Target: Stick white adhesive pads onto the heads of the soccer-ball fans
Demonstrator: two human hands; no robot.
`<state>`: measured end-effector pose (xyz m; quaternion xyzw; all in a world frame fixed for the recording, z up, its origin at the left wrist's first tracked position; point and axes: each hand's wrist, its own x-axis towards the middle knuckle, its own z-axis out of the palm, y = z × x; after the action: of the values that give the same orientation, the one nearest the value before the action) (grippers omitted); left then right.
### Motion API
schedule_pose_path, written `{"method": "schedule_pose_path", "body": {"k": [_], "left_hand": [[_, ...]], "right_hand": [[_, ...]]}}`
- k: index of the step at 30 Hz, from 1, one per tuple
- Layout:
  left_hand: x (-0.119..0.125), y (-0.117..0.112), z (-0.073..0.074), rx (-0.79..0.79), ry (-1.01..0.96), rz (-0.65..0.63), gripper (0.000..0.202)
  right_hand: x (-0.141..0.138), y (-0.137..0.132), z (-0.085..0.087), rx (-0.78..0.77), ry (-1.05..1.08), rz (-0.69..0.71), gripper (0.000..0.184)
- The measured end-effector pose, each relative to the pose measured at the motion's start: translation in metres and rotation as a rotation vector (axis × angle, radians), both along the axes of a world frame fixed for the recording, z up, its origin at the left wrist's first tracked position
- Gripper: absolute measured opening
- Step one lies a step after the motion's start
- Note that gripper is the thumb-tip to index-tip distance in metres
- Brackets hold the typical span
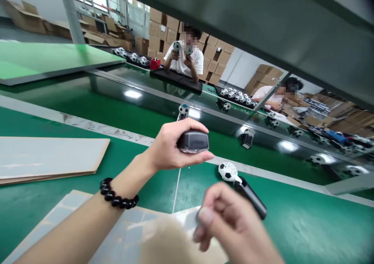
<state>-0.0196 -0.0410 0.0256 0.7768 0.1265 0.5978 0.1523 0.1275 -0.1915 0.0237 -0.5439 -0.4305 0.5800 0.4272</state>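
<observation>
My left hand (172, 143) is closed around a black handle (193, 141), seen end-on and much like the one on the fan nearby. A black bead bracelet is on that wrist. Lower down, my right hand (224, 221) is blurred, with thumb and forefinger pinched on what looks like a thin grey sticker (192, 220). Beneath it lie label sheets (122, 232) with pale blue-grey patches and tan backing, partly hidden by my hands. A handheld fan (250, 197) with a black handle and football-patterned head rests on the green bench just beyond my right hand.
A stack of pale sheets (49, 156) lies at left. Past the bench's pale edge runs a dark green conveyor (140, 112) carrying several football fans (247, 138). Across it, a person (187, 57) holds two fans, and another sits farther right. A grey shelf (248, 30) hangs overhead.
</observation>
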Motion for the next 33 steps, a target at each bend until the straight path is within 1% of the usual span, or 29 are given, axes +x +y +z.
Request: {"method": "schedule_pose_path", "body": {"k": [1, 2, 3, 4, 5, 7, 8, 9, 11, 12, 14, 16, 17, 26, 33], "left_hand": [[-0.001, -0.002, 0.002, 0.059, 0.026, -0.005, 0.037], [-0.002, -0.003, 0.004, 0.103, 0.053, -0.008, 0.036], [-0.004, -0.005, 0.006, 0.137, 0.082, -0.007, 0.034], [-0.005, -0.006, 0.007, 0.166, 0.109, -0.003, 0.03], [-0.005, -0.007, 0.008, 0.19, 0.131, 0.002, 0.028], [-0.007, -0.009, 0.011, 0.23, 0.163, 0.002, 0.026], [-0.007, -0.009, 0.011, 0.242, 0.177, -0.001, 0.027], [-0.007, -0.009, 0.012, 0.251, 0.19, -0.005, 0.028], [-0.007, -0.009, 0.013, 0.263, 0.211, -0.006, 0.028], [-0.007, -0.009, 0.013, 0.267, 0.217, -0.004, 0.028], [-0.006, -0.008, 0.013, 0.271, 0.225, 0.0, 0.028], [-0.005, -0.008, 0.013, 0.265, 0.236, 0.008, 0.027], [-0.005, -0.008, 0.012, 0.262, 0.238, 0.012, 0.027], [-0.005, -0.01, 0.012, 0.267, 0.232, 0.007, 0.027], [-0.005, -0.01, 0.013, 0.269, 0.229, 0.011, 0.026]], "right_hand": [[0.002, 0.008, 0.02, 0.068, 0.006, -0.069, 0.033], [0.004, 0.015, 0.036, 0.14, -0.008, -0.137, 0.03], [0.005, 0.02, 0.048, 0.216, -0.038, -0.174, 0.026], [0.006, 0.025, 0.056, 0.288, -0.075, -0.185, 0.022], [0.006, 0.029, 0.06, 0.347, -0.111, -0.171, 0.019], [0.007, 0.034, 0.06, 0.428, -0.167, -0.104, 0.015], [0.006, 0.036, 0.058, 0.452, -0.179, -0.089, 0.015], [0.006, 0.038, 0.057, 0.463, -0.18, -0.107, 0.015], [0.005, 0.041, 0.054, 0.453, -0.164, -0.164, 0.015], [0.005, 0.042, 0.054, 0.446, -0.157, -0.169, 0.015], [0.006, 0.044, 0.053, 0.446, -0.163, -0.148, 0.014], [0.008, 0.046, 0.053, 0.465, -0.173, -0.083, 0.014], [0.009, 0.046, 0.052, 0.466, -0.171, -0.077, 0.014], [0.007, 0.044, 0.054, 0.418, -0.158, -0.115, 0.014], [0.008, 0.046, 0.054, 0.456, -0.218, -0.1, 0.016]]}}
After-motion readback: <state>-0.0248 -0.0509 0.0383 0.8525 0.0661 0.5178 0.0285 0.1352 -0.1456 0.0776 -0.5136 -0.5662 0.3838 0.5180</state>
